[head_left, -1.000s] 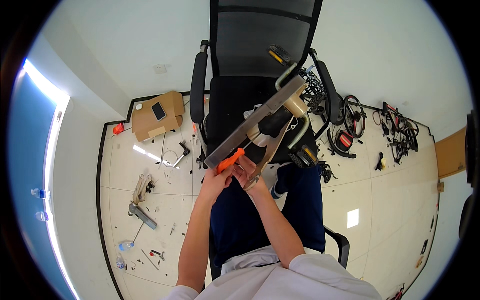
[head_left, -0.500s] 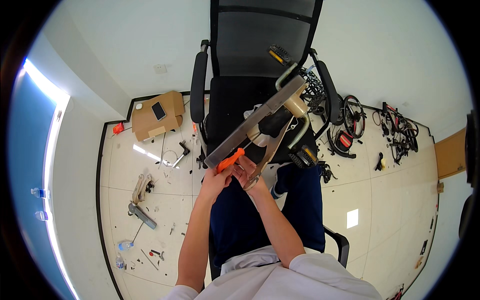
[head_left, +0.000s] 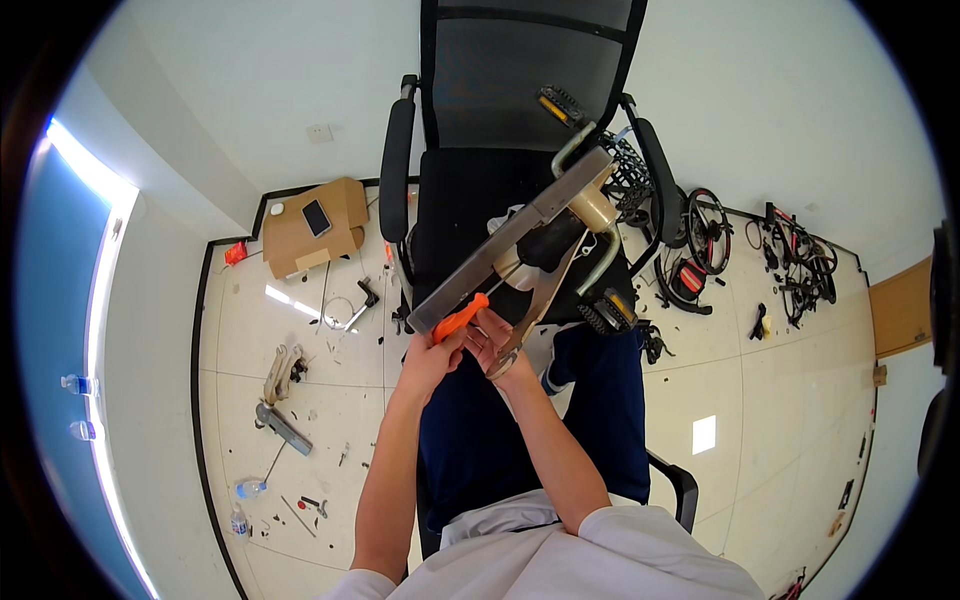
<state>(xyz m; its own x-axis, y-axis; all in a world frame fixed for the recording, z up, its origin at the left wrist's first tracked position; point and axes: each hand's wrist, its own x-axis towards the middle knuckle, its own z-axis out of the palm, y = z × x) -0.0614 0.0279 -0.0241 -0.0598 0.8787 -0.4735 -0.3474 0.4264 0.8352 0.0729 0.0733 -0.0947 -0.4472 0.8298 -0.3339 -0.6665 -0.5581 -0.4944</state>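
Note:
In front of me a beige bicycle frame (head_left: 596,208) rests on a black office chair, with crank arms (head_left: 602,265) and black-and-yellow pedals (head_left: 608,311) attached. A long grey-brown bar (head_left: 512,240) runs slantwise along its left side. My left hand (head_left: 428,362) is closed round the orange handle of a screwdriver (head_left: 460,317), below the bar's near end. The screwdriver's shaft points up between the bar and a brown frame arm. My right hand (head_left: 488,343) cups that arm's near end from beneath, its curled fingers close to the handle; part of this hand is hidden.
The office chair (head_left: 470,180) faces me. On the left floor lie a cardboard box (head_left: 345,200) with a phone (head_left: 316,218) on it, a grey metal part (head_left: 285,430), bottles (head_left: 250,489) and loose tools. More bicycle parts (head_left: 700,240) lean by the right wall.
Both hands stay nearly in place. The orange screwdriver handle has tilted very slightly; the frame and bar hold their position.

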